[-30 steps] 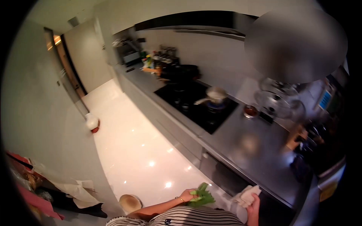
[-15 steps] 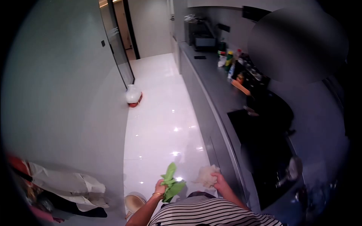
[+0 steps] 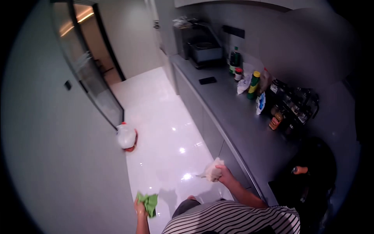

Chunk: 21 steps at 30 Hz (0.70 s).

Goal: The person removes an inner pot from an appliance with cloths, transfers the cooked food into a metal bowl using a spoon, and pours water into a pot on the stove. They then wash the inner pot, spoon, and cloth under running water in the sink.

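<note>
My left hand [image 3: 140, 207] is closed on a green cloth [image 3: 149, 203], which hangs crumpled over the white floor near the left wall. A beige, crumpled cloth [image 3: 212, 171] is bunched in my right hand [image 3: 223, 174], beside the front of the grey lower cabinets. Both cloths are held in the air at about waist height, apart from each other. Some of the fingers on each hand are hidden by the fabric.
Along the right runs a grey counter [image 3: 233, 117] with a black phone-like slab [image 3: 207, 80], several bottles, a spice rack [image 3: 298, 103] and a dark pan [image 3: 319, 163]. A white bag [image 3: 126, 136] sits on the floor by the glass door [image 3: 93, 78].
The view has moved forward along the counter, so the bottles and white bag appear nearer. My left hand has swung outward to the left with the green cloth. Both hands keep their cloths.
</note>
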Available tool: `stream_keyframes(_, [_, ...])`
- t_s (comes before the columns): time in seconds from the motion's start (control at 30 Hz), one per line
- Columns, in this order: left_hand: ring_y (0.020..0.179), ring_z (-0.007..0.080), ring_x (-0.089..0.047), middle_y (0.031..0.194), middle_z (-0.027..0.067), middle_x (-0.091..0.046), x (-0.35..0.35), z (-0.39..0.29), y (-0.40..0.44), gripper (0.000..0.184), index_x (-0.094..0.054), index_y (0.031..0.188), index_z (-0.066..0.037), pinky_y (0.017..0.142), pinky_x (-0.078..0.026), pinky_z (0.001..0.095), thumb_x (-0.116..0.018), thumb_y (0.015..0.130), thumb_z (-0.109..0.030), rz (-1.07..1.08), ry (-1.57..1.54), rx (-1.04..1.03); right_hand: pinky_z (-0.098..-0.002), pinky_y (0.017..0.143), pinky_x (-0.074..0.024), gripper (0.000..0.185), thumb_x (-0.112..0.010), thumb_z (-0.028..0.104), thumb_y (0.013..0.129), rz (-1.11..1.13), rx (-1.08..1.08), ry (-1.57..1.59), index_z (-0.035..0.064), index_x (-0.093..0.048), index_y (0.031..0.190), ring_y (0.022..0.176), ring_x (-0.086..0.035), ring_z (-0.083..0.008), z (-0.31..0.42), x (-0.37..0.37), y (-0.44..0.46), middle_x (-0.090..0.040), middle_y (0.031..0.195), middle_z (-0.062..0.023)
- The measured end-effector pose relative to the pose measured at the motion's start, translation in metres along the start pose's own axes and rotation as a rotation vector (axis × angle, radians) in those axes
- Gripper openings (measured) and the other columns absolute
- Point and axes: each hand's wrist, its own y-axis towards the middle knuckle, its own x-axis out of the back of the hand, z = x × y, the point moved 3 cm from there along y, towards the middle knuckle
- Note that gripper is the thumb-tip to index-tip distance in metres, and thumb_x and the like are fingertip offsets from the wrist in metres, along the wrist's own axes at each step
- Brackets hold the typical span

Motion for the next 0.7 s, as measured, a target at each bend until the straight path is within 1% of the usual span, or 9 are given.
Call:
stream_keyframes(0.07, [0.085, 0.0193, -0.057, 0.099, 0.0117, -0.058, -0.104, -0.023, 0.103, 0.035, -0.054, 0.112, 0.001, 0.071, -0.049, 0.0314, -0.056, 0.077, 0.004, 0.118, 0.256, -0.125, -0.0495, 0.089, -0.0437, 0.039, -0.051, 0.017, 0.079, -0.146, 0.095, 0.039, -0.0007, -0.048, 0.113, 0.101, -0.054, -0.0337, 0.039, -0.017, 0.041, -0.055, 0.11, -0.0163])
stream_keyframes(0.1, [0.083, 0.0175, -0.056, 0.098, 0.0111, -0.059, -0.151, -0.028, 0.173, 0.032, -0.057, 0.108, 0.002, 0.073, -0.047, 0.0288, -0.055, 0.075, 0.004, 0.259, 0.39, -0.322, -0.0486, 0.089, -0.0435, 0.04, -0.052, 0.02, 0.078, -0.164, 0.249, 0.058, -0.0001, -0.048, 0.113, 0.101, -0.054, -0.0333, 0.067, -0.03, 0.053, -0.055, 0.11, -0.0161])
stream_keyframes(0.13, [0.083, 0.017, -0.056, 0.097, 0.011, -0.06, -0.212, -0.055, 0.195, 0.032, -0.057, 0.107, 0.002, 0.073, -0.047, 0.0283, -0.054, 0.075, 0.005, 0.304, 0.408, -0.372, -0.0477, 0.089, -0.0433, 0.041, -0.053, 0.022, 0.078, -0.18, 0.408, 0.074, 0.0005, -0.049, 0.112, 0.102, -0.053, -0.0329, 0.099, -0.046, 0.065, -0.055, 0.11, -0.016])
stream_keyframes(0.27, [0.081, 0.0169, -0.057, 0.094, 0.011, -0.061, -0.472, -0.183, 0.236, 0.033, -0.057, 0.107, 0.002, 0.072, -0.047, 0.0281, -0.049, 0.075, 0.007, 0.523, 0.48, -0.573, -0.0452, 0.088, -0.0434, 0.04, -0.053, 0.025, 0.079, -0.103, 0.401, 0.289, 0.0014, -0.05, 0.111, 0.101, -0.054, -0.0317, 0.218, -0.112, 0.13, -0.056, 0.108, -0.015])
stream_keyframes(0.33, [0.076, 0.0161, -0.058, 0.093, 0.0107, -0.061, -0.583, -0.207, 0.263, 0.035, -0.057, 0.107, 0.002, 0.07, -0.047, 0.028, -0.047, 0.074, 0.008, 0.705, 0.211, -0.414, -0.0441, 0.09, -0.042, 0.044, -0.054, 0.029, 0.078, -0.221, 0.524, 0.243, 0.002, -0.049, 0.112, 0.102, -0.054, -0.0309, 0.283, -0.107, 0.194, -0.057, 0.108, -0.0144])
stream_keyframes(0.47, [0.076, 0.0184, -0.059, 0.089, 0.0123, -0.064, -0.727, -0.259, 0.364, 0.03, -0.061, 0.102, 0.002, 0.069, -0.047, 0.0287, -0.053, 0.074, -0.001, 0.549, 0.56, -0.741, -0.0427, 0.092, -0.0423, 0.046, -0.054, 0.03, 0.082, -0.1, 0.54, 0.253, 0.0018, -0.047, 0.117, 0.104, -0.054, -0.0297, 0.408, -0.181, 0.284, -0.057, 0.109, -0.0137])
stream_keyframes(0.53, [0.079, 0.0195, -0.06, 0.089, 0.0136, -0.064, -0.8, -0.296, 0.388, 0.032, -0.061, 0.104, 0.003, 0.072, -0.047, 0.0288, -0.053, 0.073, -0.001, 0.56, 0.616, -0.752, -0.0408, 0.094, -0.0422, 0.044, -0.054, 0.028, 0.083, -0.203, 0.696, 0.167, 0.0021, -0.047, 0.118, 0.106, -0.055, -0.0269, 0.473, -0.209, 0.328, -0.056, 0.113, -0.0122])
stream_keyframes(0.6, [0.081, 0.0192, -0.06, 0.09, 0.0147, -0.064, -0.867, -0.323, 0.411, 0.033, -0.06, 0.105, 0.003, 0.074, -0.047, 0.0292, -0.053, 0.074, -0.002, 0.634, 0.535, -0.702, -0.0393, 0.093, -0.0425, 0.042, -0.055, 0.028, 0.083, -0.224, 0.716, 0.133, 0.0025, -0.049, 0.116, 0.105, -0.055, -0.0259, 0.533, -0.23, 0.367, -0.057, 0.112, -0.0119])
stream_keyframes(0.7, [0.085, 0.026, -0.062, 0.092, 0.019, -0.064, -0.993, -0.362, 0.441, 0.034, -0.06, 0.106, 0.0, 0.077, -0.048, 0.0335, -0.053, 0.074, -0.009, 0.663, 0.737, -0.887, -0.0379, 0.091, -0.044, 0.038, -0.054, 0.027, 0.083, -0.262, 0.755, 0.033, 0.0022, -0.052, 0.113, 0.099, -0.058, -0.0247, 0.628, -0.257, 0.432, -0.06, 0.107, -0.0112])
